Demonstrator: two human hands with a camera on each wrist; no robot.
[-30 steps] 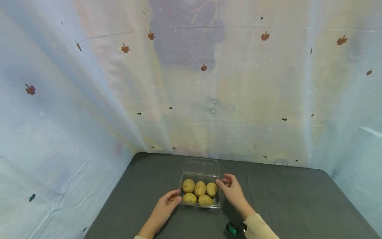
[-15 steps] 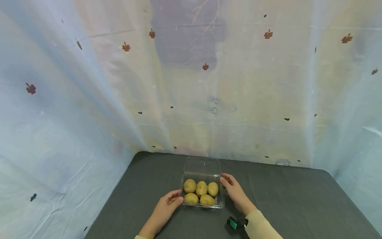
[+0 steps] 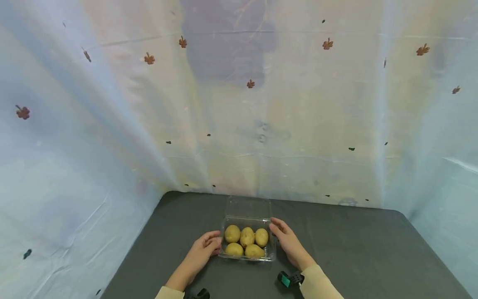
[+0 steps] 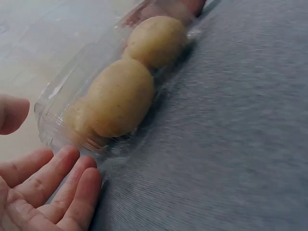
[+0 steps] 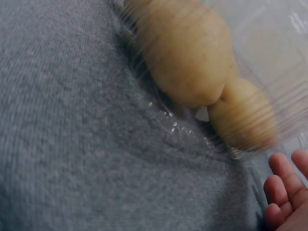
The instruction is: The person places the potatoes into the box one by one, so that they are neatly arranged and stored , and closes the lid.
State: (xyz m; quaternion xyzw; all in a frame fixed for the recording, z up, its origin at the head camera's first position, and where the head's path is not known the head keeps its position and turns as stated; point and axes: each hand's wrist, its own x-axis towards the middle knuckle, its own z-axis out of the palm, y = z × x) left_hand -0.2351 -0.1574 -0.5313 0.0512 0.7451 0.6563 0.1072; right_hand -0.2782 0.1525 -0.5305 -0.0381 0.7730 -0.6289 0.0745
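A clear plastic clamshell box [image 3: 242, 257] stands on the table with its see-through lid [image 3: 248, 207] folded back. Several yellow potatoes [image 3: 247, 237] lie inside it in two rows. At the box's left side is my left hand [image 3: 199, 254], its fingers loosely bent. In the left wrist view, the fingertips [image 4: 89, 180] are close to the box wall, with the thumb apart from it. My right hand [image 3: 291, 245] is at the far right corner of the box. The right wrist view shows its relaxed fingers [image 5: 284, 180] beside the wall near a potato [image 5: 243, 113]; its thumb is hidden there.
A dark grey cloth covers the table [image 3: 354, 245]. Pale plastic curtains [image 3: 298, 124] with leaf prints hang behind it and at both sides. A black wrist strap with a green patch [image 3: 285, 280] is at the right wrist.
My left thumb and fingers have loosened from the box's left edge. The right hand stays at the far right corner. The whole head view has shifted slightly, and the potatoes keep their arrangement.
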